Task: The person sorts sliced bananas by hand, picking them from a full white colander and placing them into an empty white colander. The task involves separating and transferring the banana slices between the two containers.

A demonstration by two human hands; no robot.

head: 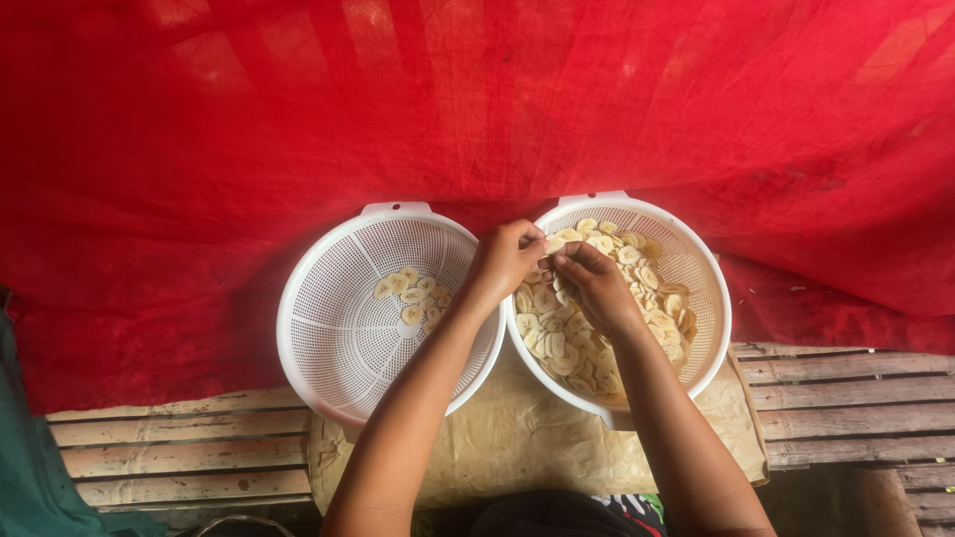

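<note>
Two white perforated colander bowls stand side by side. The right bowl (pixel 708 343) is heaped with pale yellow banana slices (pixel 557 343). The left bowl (pixel 318 328) holds only a small cluster of slices (pixel 410 295) near its middle. Both hands meet over the left rim of the right bowl. My left hand (pixel 505 257) pinches a slice (pixel 553 244) between thumb and fingers. My right hand (pixel 595 283) has its fingertips on the same slice, resting on the heap.
A red mesh cloth (pixel 477 109) covers the whole far side. The bowls sit on a crumpled tan paper (pixel 527 438) over wooden slats (pixel 179 447). Green fabric (pixel 30 467) lies at the left edge.
</note>
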